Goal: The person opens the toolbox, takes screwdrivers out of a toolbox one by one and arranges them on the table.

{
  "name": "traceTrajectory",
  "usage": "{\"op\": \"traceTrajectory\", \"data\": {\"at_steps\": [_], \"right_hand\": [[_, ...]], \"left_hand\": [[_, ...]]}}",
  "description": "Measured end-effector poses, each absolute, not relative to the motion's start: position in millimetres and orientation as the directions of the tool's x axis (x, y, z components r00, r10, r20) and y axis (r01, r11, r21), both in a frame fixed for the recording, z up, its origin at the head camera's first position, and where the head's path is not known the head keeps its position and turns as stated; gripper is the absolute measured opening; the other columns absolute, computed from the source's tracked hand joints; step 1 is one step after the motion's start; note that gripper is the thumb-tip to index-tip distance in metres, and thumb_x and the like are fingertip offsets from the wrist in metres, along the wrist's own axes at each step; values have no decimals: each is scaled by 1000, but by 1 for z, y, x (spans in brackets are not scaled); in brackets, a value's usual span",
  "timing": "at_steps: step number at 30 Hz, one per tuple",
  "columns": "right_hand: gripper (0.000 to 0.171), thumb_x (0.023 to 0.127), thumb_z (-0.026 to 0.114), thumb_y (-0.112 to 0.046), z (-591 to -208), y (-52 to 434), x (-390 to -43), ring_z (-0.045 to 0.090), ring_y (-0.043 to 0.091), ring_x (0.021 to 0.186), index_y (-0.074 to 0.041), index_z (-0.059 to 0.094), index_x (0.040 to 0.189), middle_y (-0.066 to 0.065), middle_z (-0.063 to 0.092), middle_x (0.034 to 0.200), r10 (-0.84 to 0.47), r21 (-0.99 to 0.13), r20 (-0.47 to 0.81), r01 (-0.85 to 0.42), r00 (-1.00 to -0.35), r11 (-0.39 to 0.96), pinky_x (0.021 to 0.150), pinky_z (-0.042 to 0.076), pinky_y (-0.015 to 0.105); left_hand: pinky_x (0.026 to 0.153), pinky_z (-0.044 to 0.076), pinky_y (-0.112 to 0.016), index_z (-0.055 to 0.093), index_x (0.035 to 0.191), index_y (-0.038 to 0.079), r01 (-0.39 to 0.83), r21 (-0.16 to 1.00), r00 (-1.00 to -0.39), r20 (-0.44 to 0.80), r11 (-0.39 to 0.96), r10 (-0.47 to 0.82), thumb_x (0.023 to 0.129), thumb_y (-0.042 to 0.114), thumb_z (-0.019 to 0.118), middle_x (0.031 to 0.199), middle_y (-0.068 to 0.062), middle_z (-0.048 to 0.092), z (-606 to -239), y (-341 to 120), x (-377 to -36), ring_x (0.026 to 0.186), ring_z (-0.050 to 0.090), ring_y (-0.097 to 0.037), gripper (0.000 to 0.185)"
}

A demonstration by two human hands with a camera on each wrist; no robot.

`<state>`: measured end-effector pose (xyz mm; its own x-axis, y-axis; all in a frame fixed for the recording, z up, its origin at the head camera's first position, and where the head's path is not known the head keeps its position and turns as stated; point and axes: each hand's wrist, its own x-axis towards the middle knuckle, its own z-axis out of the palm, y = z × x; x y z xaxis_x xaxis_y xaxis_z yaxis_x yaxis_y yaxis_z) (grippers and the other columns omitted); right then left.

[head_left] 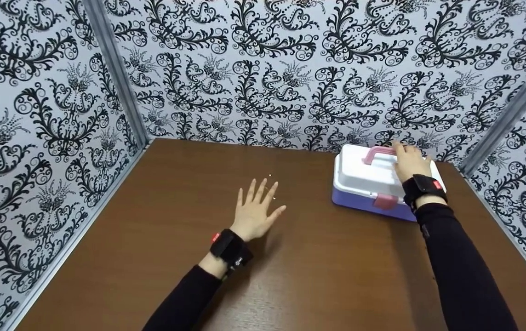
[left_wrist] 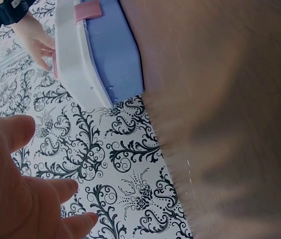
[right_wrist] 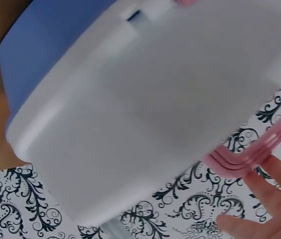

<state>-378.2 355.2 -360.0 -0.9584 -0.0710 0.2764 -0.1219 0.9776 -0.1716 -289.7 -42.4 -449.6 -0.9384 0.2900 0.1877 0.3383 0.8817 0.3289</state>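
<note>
Head view shows the right hand point(head_left: 410, 161) resting on the white lid of the storage box point(head_left: 373, 184), fingers at its pink handle point(head_left: 378, 154) without clearly gripping. That box sits at the table's point(head_left: 290, 266) far right, while the left hand point(head_left: 254, 212) hovers mid-table, fingers spread, holding nothing.

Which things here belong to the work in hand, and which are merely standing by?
In hand: box with white lid, purple base; its pink handle; right hand resting on the lid at the handle.
Standing by: left hand, spread over the table; patterned walls.
</note>
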Motion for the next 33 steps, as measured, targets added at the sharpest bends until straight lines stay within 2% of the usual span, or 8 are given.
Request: {"op": "traceTrajectory", "data": {"at_steps": [5, 11, 15, 17, 20, 27, 33], "right_hand": [[39, 92, 52, 4, -366, 360, -382, 42, 61, 113, 10, 49, 131, 41, 48, 123, -114, -136, 403, -182, -908, 974, 96, 39, 72], [16, 95, 49, 5, -370, 363, -386, 49, 60, 101, 11, 55, 108, 39, 52, 106, -109, -207, 464, -228, -879, 952, 88, 43, 68], [8, 94, 52, 4, -370, 364, -389, 55, 58, 94, 10, 56, 97, 38, 58, 97, -143, -213, 497, -280, -856, 936, 81, 45, 65], [8, 93, 54, 4, -369, 365, -391, 57, 58, 92, 10, 58, 96, 38, 61, 95, -171, -211, 500, -311, -849, 927, 80, 45, 65], [10, 93, 55, 3, -366, 368, -393, 58, 56, 91, 10, 61, 98, 37, 63, 95, -203, -220, 483, -342, -852, 913, 81, 46, 64], [14, 96, 53, 0, -363, 367, -392, 60, 55, 91, 7, 64, 102, 37, 65, 97, -218, -258, 408, -341, -887, 904, 80, 47, 64], [16, 89, 55, 6, -352, 347, -388, 61, 53, 89, 7, 65, 102, 35, 66, 96, -269, -253, 320, -355, -908, 900, 80, 49, 62]], "left_hand": [[123, 3, -60, 17, 159, 27, 342, 320, -937, 192, 884, 293, 101, 61, 31, 167, -7, 13, -451, -43, -291, 154, 6, -35, 69], [123, 2, -60, 17, 159, 28, 326, 325, -943, 181, 888, 280, 101, 61, 32, 167, -6, 13, -453, -47, -292, 154, 5, -33, 69], [122, 5, -61, 21, 159, 27, 318, 324, -944, 197, 891, 266, 100, 60, 34, 166, -8, 18, -458, -51, -293, 154, 8, -34, 69], [122, 7, -62, 24, 158, 25, 319, 330, -943, 208, 889, 261, 101, 58, 36, 165, -10, 21, -458, -53, -292, 153, 11, -36, 68], [122, 7, -61, 21, 159, 26, 312, 323, -945, 202, 894, 257, 101, 60, 34, 166, -9, 18, -460, -55, -294, 154, 9, -35, 69], [123, 4, -60, 17, 159, 26, 306, 354, -950, 168, 884, 262, 100, 62, 32, 166, -9, 16, -460, -58, -292, 154, 6, -34, 70], [123, 2, -58, 17, 160, 25, 294, 364, -955, 155, 884, 254, 101, 60, 34, 167, -8, 15, -461, -63, -294, 154, 5, -33, 71]]}}
